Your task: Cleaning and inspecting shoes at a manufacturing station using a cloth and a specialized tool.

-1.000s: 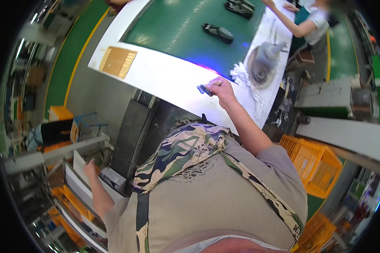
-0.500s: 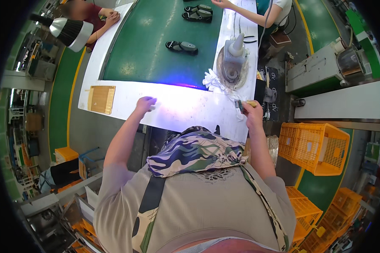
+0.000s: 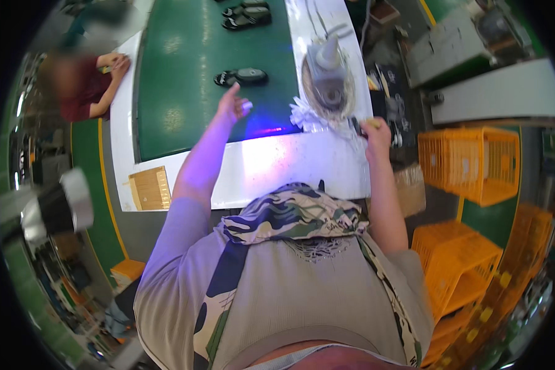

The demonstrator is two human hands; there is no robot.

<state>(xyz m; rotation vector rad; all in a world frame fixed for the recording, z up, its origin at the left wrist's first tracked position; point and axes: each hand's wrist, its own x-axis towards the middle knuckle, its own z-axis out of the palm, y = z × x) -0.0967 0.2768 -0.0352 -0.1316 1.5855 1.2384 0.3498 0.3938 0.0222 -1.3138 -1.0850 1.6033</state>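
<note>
My left hand [image 3: 234,107] reaches out over the green conveyor belt [image 3: 179,114], just short of a black and grey shoe [image 3: 243,77]. Its fingers are apart with nothing between them; something whitish shows at a fingertip. At the right side of the white table [image 3: 302,161], my right hand [image 3: 378,134] grips a small brush [image 3: 356,126] with a yellowish handle and dark bristles. Close to the brush stands a translucent bottle [image 3: 328,77] with a pale cone-shaped nozzle, on a crusted oval tray [image 3: 350,102]. A crumpled white cloth [image 3: 307,116] lies beside the tray.
Farther up the belt lie more dark shoes [image 3: 246,17]. A brown board [image 3: 150,189] rests at the table's left corner. At the left edge a person [image 3: 83,86] sits with hands on the table. Orange crates [image 3: 468,163] and a cardboard box [image 3: 409,190] stand at right.
My left hand has moved forward from the table edge over the belt towards the nearest shoe. The right hand keeps hold of the brush. The whole view has shifted and turned.
</note>
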